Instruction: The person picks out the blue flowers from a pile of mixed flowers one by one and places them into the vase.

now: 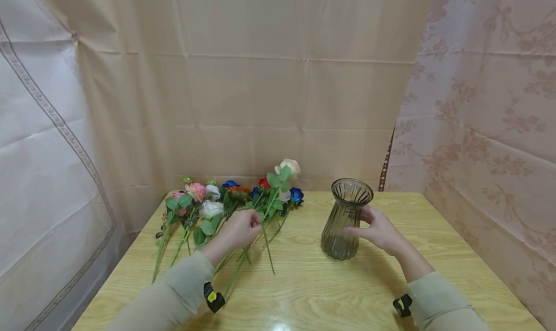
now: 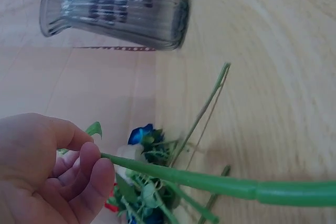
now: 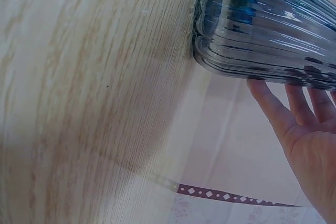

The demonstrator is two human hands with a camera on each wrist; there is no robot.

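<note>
My left hand (image 1: 239,228) pinches the green stem (image 2: 173,173) of a cream artificial rose (image 1: 290,166) between thumb and fingers. The bloom leans up and away to the right, above the other flowers, and the stem's lower end slants back toward me. To the right, a smoky ribbed glass vase (image 1: 340,227) with a flared rim stands upright on the table. My right hand (image 1: 382,230) holds it from its right side, thumb across the front and fingers behind. In the right wrist view, several fingertips (image 3: 257,86) touch the glass.
Several artificial flowers lie at the table's left and back, among them a pink flower (image 1: 196,191), a white rose (image 1: 211,209), a red rose (image 1: 264,182) and a blue rose (image 1: 297,195). Cloth curtains (image 1: 260,89) surround the wooden table (image 1: 295,292).
</note>
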